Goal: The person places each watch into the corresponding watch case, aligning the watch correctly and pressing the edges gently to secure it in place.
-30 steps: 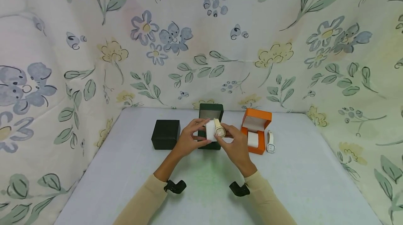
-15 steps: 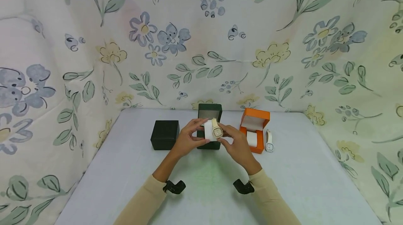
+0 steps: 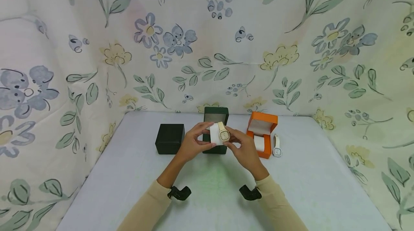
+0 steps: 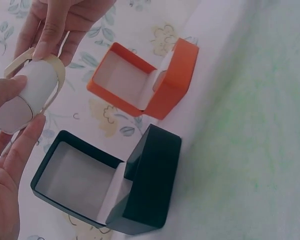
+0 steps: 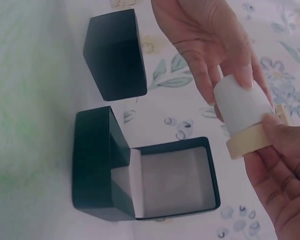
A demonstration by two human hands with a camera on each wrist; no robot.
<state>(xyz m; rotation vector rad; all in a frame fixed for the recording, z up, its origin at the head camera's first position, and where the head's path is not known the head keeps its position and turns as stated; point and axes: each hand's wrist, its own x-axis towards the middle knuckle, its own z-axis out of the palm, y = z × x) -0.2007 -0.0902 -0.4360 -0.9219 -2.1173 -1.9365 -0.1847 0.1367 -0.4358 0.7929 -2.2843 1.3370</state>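
A white watch cushion (image 3: 215, 134) is held by my left hand (image 3: 194, 141), fingers on its top edge and thumb below in the head view. A gold-faced watch (image 3: 224, 135) with a cream strap (image 5: 249, 140) loops around the cushion's right end. My right hand (image 3: 242, 147) pinches this watch, thumb on the strap in the right wrist view. In the left wrist view, a gap shows between the strap (image 4: 58, 75) and the cushion's side. Both hands are raised in front of an open dark green watch box (image 3: 216, 114), whose white lining shows in the wrist views.
Right of the green box stands an open orange watch box (image 3: 267, 118) with a white cushion (image 3: 259, 143) inside. A white-strapped watch (image 3: 277, 146) lies beside it. On the left sits a closed black box (image 3: 170, 138). Floral fabric (image 3: 200, 44) rises behind the table.
My right wrist has swung slightly outward to the right, while its fingers stay at the watch. The left hand keeps its hold on the cushion. The boxes have not moved.
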